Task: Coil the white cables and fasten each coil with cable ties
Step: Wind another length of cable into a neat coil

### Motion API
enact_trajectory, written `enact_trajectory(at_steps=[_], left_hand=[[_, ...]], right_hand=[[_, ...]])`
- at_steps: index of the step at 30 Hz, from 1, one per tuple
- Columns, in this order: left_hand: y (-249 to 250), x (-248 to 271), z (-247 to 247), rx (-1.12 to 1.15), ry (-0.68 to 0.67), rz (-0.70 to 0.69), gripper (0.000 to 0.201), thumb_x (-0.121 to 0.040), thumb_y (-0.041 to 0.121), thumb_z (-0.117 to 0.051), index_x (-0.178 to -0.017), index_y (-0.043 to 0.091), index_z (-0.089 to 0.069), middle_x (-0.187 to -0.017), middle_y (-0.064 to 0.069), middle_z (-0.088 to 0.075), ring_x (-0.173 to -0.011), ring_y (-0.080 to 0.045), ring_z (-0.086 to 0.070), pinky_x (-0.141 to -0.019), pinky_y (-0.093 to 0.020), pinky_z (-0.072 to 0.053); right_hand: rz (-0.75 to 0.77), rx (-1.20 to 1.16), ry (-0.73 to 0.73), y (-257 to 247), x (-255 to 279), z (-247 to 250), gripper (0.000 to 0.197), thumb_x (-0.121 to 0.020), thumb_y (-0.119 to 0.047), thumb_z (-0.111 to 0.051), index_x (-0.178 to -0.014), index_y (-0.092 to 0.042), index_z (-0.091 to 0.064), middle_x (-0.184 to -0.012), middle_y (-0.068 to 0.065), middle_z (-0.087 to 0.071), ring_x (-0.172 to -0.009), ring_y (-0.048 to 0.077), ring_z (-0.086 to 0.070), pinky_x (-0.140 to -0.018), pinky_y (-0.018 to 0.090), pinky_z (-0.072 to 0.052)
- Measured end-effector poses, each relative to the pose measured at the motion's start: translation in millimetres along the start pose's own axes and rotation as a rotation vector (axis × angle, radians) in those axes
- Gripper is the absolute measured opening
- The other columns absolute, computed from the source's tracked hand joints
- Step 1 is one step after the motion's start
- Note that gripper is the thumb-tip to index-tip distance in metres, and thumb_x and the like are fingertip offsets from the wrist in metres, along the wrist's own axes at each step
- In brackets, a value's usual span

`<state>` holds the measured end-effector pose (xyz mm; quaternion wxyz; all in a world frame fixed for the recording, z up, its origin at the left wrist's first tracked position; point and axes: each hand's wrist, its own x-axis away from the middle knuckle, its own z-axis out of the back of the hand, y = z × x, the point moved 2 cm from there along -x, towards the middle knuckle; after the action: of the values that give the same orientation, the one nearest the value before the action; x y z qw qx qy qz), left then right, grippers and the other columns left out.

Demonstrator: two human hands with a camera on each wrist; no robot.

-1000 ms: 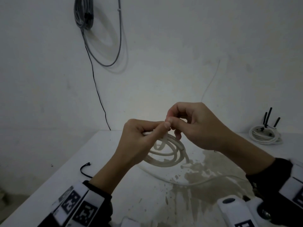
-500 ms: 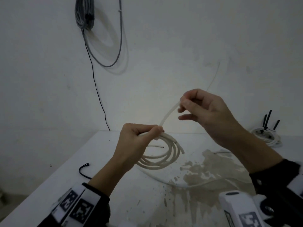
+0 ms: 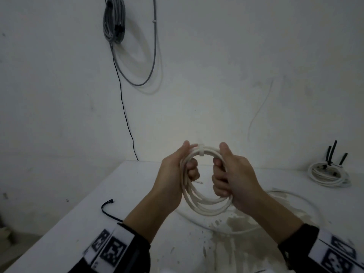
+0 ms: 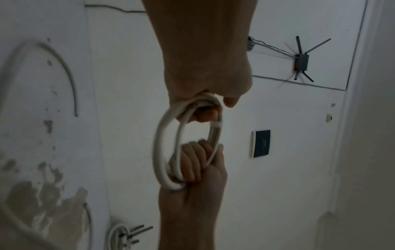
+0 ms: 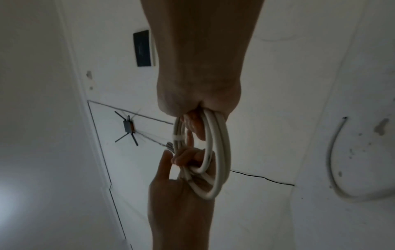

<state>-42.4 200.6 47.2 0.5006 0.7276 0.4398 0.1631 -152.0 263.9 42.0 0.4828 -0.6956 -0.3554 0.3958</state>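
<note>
White cable coil [image 3: 204, 203] held up in the air above the surface [image 3: 137, 194], between both hands, several loops stacked. White cable tie [image 3: 201, 149] wraps the loops at the coil's top, between the two thumbs. Left hand [image 3: 173, 174] grips the coil's left side, fingers curled through the ring, thumb up along the outside. Right hand [image 3: 234, 178] grips the right side the same way, fingers curled inside the loop, thumb up. Both grips closed round the cable strands; wrist views confirm it: coil [image 4: 171, 143] runs from the left fist to the right hand [image 4: 198, 165], tie [image 4: 217, 125] just past the left fingers.

Loose white cable [image 3: 291, 198] lies curved on the surface below and to the right of the hands, over a brownish stain [image 3: 236, 223]. Far right: finished white coil [image 3: 329, 175] with black ties [image 3: 332, 152] sticking up. Near left: single black cable tie [image 3: 107, 205] on the surface. Grey cable bundle [image 3: 114, 18] hangs on the far wall, upper left.
</note>
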Motion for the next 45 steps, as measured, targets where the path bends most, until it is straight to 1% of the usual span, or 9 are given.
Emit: enact_trajectory(at_steps=[6,12,17,23,29,32,36,40,45], left_hand=[[-20.0,12.0,-4.8,0.042,0.033,0.015,0.056,-0.095,0.051,-0.027,-0.101,0.007,-0.061,-0.058,-0.003,-0.055,-0.049,-0.017,-0.055,-0.055,-0.028,-0.049],[-17.0,2.6,-8.5,0.273,0.307,0.041,0.07,-0.083,0.073,-0.028,-0.054,0.011,-0.044,-0.036,0.004,-0.026,-0.027,-0.008,-0.019,-0.033,-0.014,-0.022],[-11.5,-8.7,6.0,0.24,0.018,0.274,0.059,-0.076,0.056,-0.051,-0.039,0.016,-0.03,-0.033,0.005,-0.021,-0.026,-0.009,-0.021,-0.04,-0.017,-0.025],[-2.1,-4.3,16.9,0.285,-0.306,0.313,0.037,-0.075,0.03,-0.037,-0.065,0.003,-0.06,-0.041,0.003,-0.036,-0.034,-0.009,-0.036,-0.05,-0.022,-0.041],[-2.9,-4.2,4.9,-0.096,-0.057,0.105,0.053,-0.095,0.038,-0.036,-0.046,0.017,-0.037,-0.04,0.005,-0.023,-0.034,-0.009,-0.018,-0.04,-0.019,-0.019],[-5.5,-4.0,4.9,-0.372,-0.119,-0.003,0.054,-0.084,0.061,-0.033,-0.055,0.016,-0.035,-0.048,0.003,-0.029,-0.041,-0.012,-0.032,-0.047,-0.024,-0.036],[-1.3,-3.0,15.3,-0.426,-0.312,0.129,0.049,-0.086,0.051,-0.035,-0.083,0.009,-0.061,-0.075,-0.003,-0.067,-0.064,-0.015,-0.062,-0.071,-0.031,-0.054],[3.9,-0.6,13.3,-0.23,-0.306,0.238,0.025,-0.083,0.033,-0.048,-0.076,0.011,-0.057,-0.046,0.005,-0.038,-0.038,-0.007,-0.033,-0.053,-0.024,-0.044],[-5.2,-0.9,9.5,-0.353,-0.034,-0.036,0.045,-0.076,0.045,-0.058,-0.091,0.005,-0.071,-0.042,0.008,-0.025,-0.039,-0.009,-0.022,-0.04,-0.02,-0.027]], right_hand=[[0.027,-0.223,0.178,0.3,-4.9,-0.3,0.044,-0.098,-0.042,-0.036,-0.064,-0.014,-0.035,-0.044,-0.002,-0.023,-0.032,0.01,-0.019,-0.032,0.016,-0.02],[0.033,-0.194,0.093,9.6,4.5,-13.4,0.045,-0.098,-0.041,-0.035,-0.062,-0.014,-0.034,-0.043,-0.002,-0.021,-0.034,0.011,-0.017,-0.036,0.019,-0.019],[0.141,-0.018,0.006,9.9,9.0,-5.5,0.045,-0.099,-0.037,-0.035,-0.06,-0.014,-0.033,-0.042,-0.002,-0.023,-0.035,0.012,-0.018,-0.038,0.019,-0.023],[0.201,0.107,-0.072,8.2,15.3,3.1,0.043,-0.098,-0.03,-0.035,-0.06,-0.012,-0.031,-0.042,-0.004,-0.023,-0.035,0.011,-0.017,-0.038,0.018,-0.02],[0.256,0.24,-0.041,15.4,12.2,3.5,0.043,-0.099,-0.031,-0.034,-0.06,-0.012,-0.03,-0.041,-0.007,-0.025,-0.033,0.01,-0.02,-0.037,0.017,-0.024],[0.255,0.244,-0.06,14.9,12.3,6.8,0.043,-0.099,-0.03,-0.034,-0.059,-0.012,-0.032,-0.041,-0.006,-0.026,-0.033,0.009,-0.021,-0.037,0.017,-0.025],[0.245,0.275,-0.061,13.6,11.9,16.8,0.044,-0.098,-0.03,-0.035,-0.058,-0.012,-0.035,-0.041,-0.006,-0.028,-0.032,0.009,-0.024,-0.037,0.017,-0.027],[0.221,0.328,-0.11,17.6,12.9,16.8,0.04,-0.097,-0.031,-0.034,-0.063,-0.011,-0.039,-0.043,-0.007,-0.033,-0.036,0.011,-0.029,-0.039,0.025,-0.032],[0.244,0.499,-0.171,19.3,9.9,13.4,0.039,-0.099,-0.028,-0.031,-0.07,-0.008,-0.047,-0.048,-0.004,-0.045,-0.043,0.012,-0.05,-0.063,0.045,-0.055]])
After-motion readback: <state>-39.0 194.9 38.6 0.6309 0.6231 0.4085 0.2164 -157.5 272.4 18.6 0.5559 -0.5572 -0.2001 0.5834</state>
